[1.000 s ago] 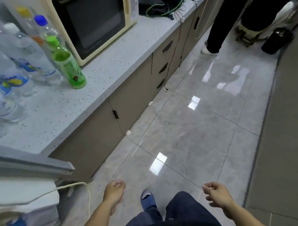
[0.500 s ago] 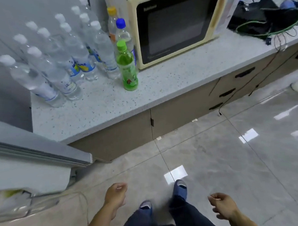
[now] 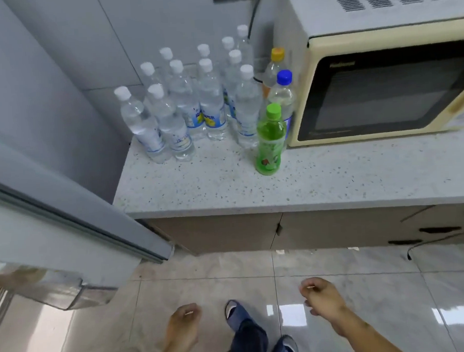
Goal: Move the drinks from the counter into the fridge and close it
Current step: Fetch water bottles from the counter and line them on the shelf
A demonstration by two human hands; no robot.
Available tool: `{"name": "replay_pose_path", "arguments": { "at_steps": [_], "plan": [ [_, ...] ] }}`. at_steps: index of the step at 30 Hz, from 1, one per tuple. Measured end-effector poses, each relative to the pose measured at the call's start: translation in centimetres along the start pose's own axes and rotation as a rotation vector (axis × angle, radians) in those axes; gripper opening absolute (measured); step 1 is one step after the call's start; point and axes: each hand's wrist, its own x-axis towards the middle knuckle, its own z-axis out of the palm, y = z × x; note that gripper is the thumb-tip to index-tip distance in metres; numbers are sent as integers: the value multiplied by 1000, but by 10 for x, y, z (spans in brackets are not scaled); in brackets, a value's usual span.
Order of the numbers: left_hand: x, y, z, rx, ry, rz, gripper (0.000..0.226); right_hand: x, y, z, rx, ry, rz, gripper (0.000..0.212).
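Observation:
Several clear water bottles (image 3: 190, 108) with white caps stand clustered at the back left of the speckled counter (image 3: 226, 186). In front of them, nearest me, stands a green bottle (image 3: 270, 142). A blue-capped bottle (image 3: 283, 93) and an orange-capped bottle (image 3: 274, 67) stand behind it beside the microwave. The open fridge door (image 3: 68, 225) juts in from the left with a clear door shelf (image 3: 71, 292). My left hand (image 3: 183, 324) and my right hand (image 3: 321, 297) hang low over the floor, fingers loosely curled, holding nothing, well short of the counter.
A cream microwave (image 3: 381, 89) fills the right of the counter. Brown cabinet fronts (image 3: 228, 232) lie below the counter edge. A black cable (image 3: 441, 240) trails along the drawers at right. My feet in blue slippers (image 3: 237, 314) stand on glossy grey tiles.
The view has swung left and toward the counter, so the bottles now lie straight ahead and closer. Both hands stay low and empty.

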Motion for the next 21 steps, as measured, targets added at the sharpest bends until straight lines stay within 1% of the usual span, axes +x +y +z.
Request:
{"name": "replay_pose_path", "arguments": {
  "at_steps": [3,5,7,9,11,12,15,18,20,21],
  "plan": [
    [11,38,10,-12,-34,97,8,2,-63,23,-34,-51,-169,10],
    [16,70,15,-51,-75,206,4,-3,-107,36,-56,-101,-292,9],
    [18,106,19,-105,-110,314,5,-7,-153,46,-83,-126,-438,9],
    [17,144,18,-155,-135,411,9,-11,-198,53,-122,-95,-599,10],
    [11,181,14,-226,-130,512,16,-15,-242,58,-126,-42,-744,17],
    [8,201,10,-261,-92,562,19,-17,-264,60,-123,-10,-811,20],
    [-1,264,-5,-289,115,716,24,-21,-329,64,-132,96,-1018,33],
    [-11,326,-22,-280,272,843,41,-21,-394,60,-170,166,-1210,47],
    [-15,362,-30,-229,373,898,52,-18,-436,56,-206,194,-1266,52],
    [-15,378,-33,-196,425,913,55,-15,-454,54,-233,207,-1260,54]
  ]
}}
